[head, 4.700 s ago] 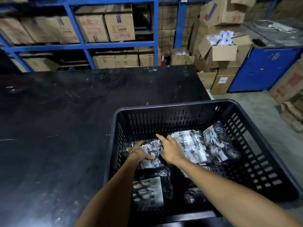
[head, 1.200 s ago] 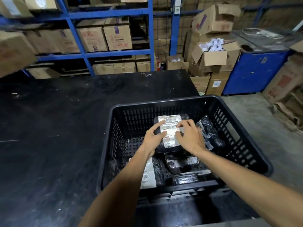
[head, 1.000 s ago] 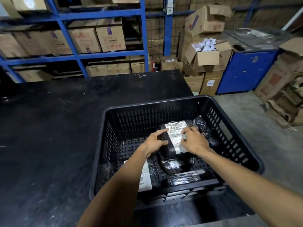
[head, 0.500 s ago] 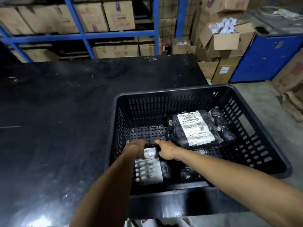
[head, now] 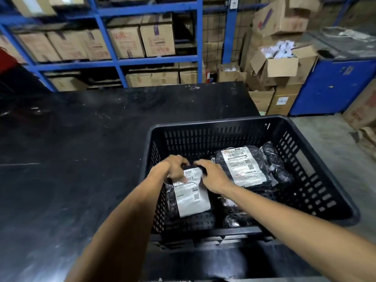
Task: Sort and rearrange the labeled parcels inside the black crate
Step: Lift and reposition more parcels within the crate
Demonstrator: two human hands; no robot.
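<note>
The black slotted crate [head: 213, 124] sits at the right end of the black table. Inside, on its near left, a black-wrapped parcel with a white label [head: 192, 197] is tilted up; my left hand [head: 176, 166] and my right hand [head: 212, 176] both grip its far end. A bigger labeled parcel [head: 244, 166] lies flat toward the back right, with another black bundle [head: 275, 162] beside it at the right wall. More dark parcels [head: 236, 219] lie on the crate floor under my right forearm, partly hidden.
The black table [head: 71, 159] stretches left of the crate. Blue shelving [head: 116, 62] with cardboard boxes runs behind it. An open carton [head: 282, 67] and a blue cabinet [head: 333, 86] stand at the right, above a concrete floor.
Both hands left the big labeled parcel lying at the back right, came to the near-left parcel, took its far end and raised it a little.
</note>
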